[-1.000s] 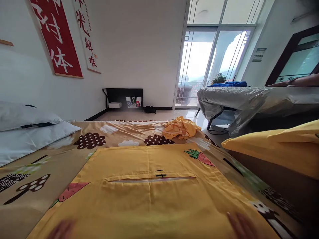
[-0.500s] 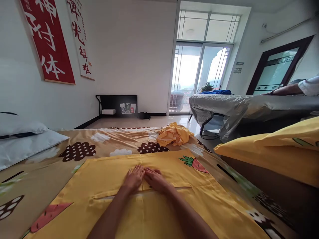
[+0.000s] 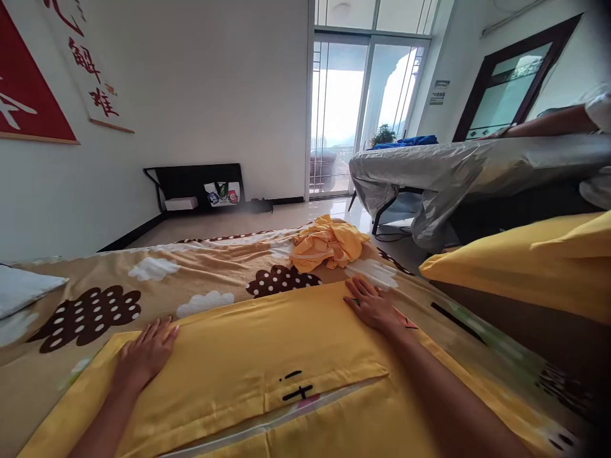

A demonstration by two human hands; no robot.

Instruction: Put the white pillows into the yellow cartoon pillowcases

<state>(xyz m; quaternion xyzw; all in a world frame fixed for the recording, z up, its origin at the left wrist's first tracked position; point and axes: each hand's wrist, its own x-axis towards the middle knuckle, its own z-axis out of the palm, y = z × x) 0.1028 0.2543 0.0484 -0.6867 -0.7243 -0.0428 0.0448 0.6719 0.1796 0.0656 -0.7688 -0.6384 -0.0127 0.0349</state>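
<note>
A yellow pillowcase (image 3: 229, 350) lies flat on the patterned bedding. A long slit with a pale edge and black marks runs across it. On its far left part rests my left hand (image 3: 146, 356), palm down with fingers stretched out. My right hand (image 3: 371, 306) lies flat with fingers apart on the far right corner, partly covering a printed carrot (image 3: 405, 320). Neither hand grips the cloth. Just beyond the far edge sits a crumpled orange-yellow cloth (image 3: 329, 243).
The brown bedding (image 3: 162, 299) has cloud prints. A white pillow (image 3: 28, 289) lies at left, and yellow cloth (image 3: 520, 261) at right. Behind stands a table under plastic sheeting (image 3: 458, 172), with blue fabric (image 3: 405, 142) and another person's arm (image 3: 544, 122).
My hands have moved apart from the middle, left hand to the far left and right hand to the far right corner. The slit gapes wider, showing black marks. The view has shifted.
</note>
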